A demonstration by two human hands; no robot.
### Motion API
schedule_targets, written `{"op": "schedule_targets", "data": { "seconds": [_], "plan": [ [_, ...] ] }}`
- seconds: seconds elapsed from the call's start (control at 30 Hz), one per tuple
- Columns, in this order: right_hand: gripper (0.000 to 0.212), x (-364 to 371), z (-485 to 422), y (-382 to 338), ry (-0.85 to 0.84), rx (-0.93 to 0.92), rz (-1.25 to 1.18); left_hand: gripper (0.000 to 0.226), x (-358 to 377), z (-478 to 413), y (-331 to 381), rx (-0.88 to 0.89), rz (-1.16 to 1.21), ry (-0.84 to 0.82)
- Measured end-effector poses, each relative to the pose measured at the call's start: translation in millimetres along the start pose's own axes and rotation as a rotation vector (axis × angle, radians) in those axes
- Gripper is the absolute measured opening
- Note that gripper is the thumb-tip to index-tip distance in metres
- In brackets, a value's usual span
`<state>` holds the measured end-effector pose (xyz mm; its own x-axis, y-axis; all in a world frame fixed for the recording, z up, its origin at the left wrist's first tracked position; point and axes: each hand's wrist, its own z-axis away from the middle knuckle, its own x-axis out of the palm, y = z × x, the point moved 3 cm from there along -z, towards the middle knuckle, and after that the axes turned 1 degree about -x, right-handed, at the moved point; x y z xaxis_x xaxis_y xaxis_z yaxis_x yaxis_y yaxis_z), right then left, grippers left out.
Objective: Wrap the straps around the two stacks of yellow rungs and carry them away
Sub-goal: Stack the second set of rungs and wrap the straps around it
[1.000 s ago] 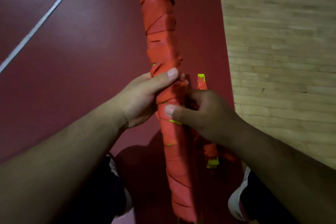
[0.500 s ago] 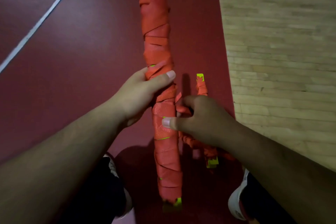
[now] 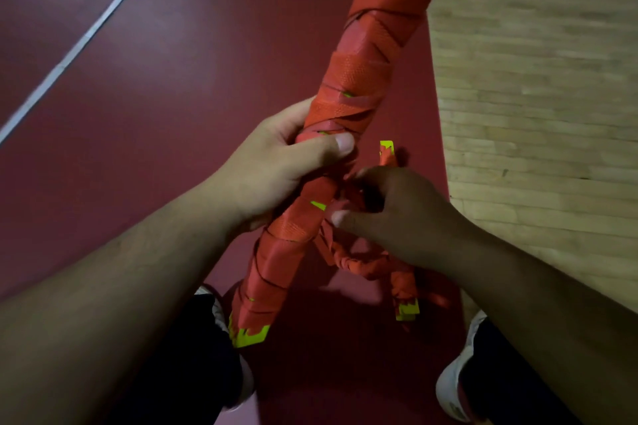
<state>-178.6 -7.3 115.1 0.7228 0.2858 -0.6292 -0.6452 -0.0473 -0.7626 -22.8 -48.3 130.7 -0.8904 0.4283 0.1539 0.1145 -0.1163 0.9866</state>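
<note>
A long bundle of yellow rungs (image 3: 348, 86), almost wholly wrapped in orange strap, slants from the lower middle up to the top right. Its yellow lower end shows near my left leg. My left hand (image 3: 276, 166) grips the bundle around its middle, thumb across the front. Just right of it, my right hand (image 3: 390, 214) pinches the loose twisted orange strap (image 3: 359, 264) that hangs off the bundle. A second, smaller strapped stack (image 3: 405, 307) lies on the floor under my right forearm, mostly hidden, with yellow ends showing.
I stand on dark red sports flooring (image 3: 155, 97) with white lines (image 3: 72, 53) at the left. Light wooden floor (image 3: 535, 97) lies at the right. My two shoes (image 3: 452, 379) show at the bottom.
The bundle has tilted, its top swinging right and its lower end lifting toward me. My right hand went from the bundle's side to the loose strap beside it.
</note>
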Motion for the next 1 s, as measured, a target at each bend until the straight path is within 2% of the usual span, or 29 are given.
{"op": "schedule_targets", "data": {
  "seconds": [0.1, 0.2, 0.3, 0.4, 0.43, 0.57, 0.7, 0.8, 0.93, 1.0],
  "plan": [
    [0.027, -2, -2, 6, -0.023, 0.056, 0.046, 0.013, -7, 1, -2, -0.07, 0.042, 0.002],
    [0.019, -6, -3, 7, 0.015, 0.064, 0.014, 0.016, -16, 0, -4, -0.125, 0.052, -0.038],
    [0.017, -10, -5, 7, 0.144, 0.058, -0.154, 0.039, -12, 2, -5, -0.12, 0.075, -0.108],
    [0.014, -13, -6, 8, 0.157, 0.106, -0.227, 0.061, -7, 0, -6, -0.088, 0.091, -0.114],
    [0.011, -14, -6, 9, 0.136, 0.125, -0.233, 0.058, -8, -1, -7, -0.085, 0.066, -0.094],
    [0.016, -18, -4, 6, 0.047, 0.112, -0.173, 0.024, -16, -4, -9, -0.19, -0.004, 0.05],
    [0.024, -18, -4, 7, 0.031, 0.142, -0.238, 0.036, -17, -4, -18, -0.258, 0.217, 0.12],
    [0.029, -18, -3, 8, -0.001, 0.16, -0.279, 0.053, -18, -6, -14, -0.254, 0.198, 0.226],
    [0.03, -16, -4, 12, -0.014, 0.177, -0.219, 0.036, -23, -9, -6, -0.195, 0.138, 0.315],
    [0.025, -16, -5, 16, 0.01, 0.193, -0.195, 0.041, -27, -11, -6, -0.202, 0.14, 0.313]
  ]
}}
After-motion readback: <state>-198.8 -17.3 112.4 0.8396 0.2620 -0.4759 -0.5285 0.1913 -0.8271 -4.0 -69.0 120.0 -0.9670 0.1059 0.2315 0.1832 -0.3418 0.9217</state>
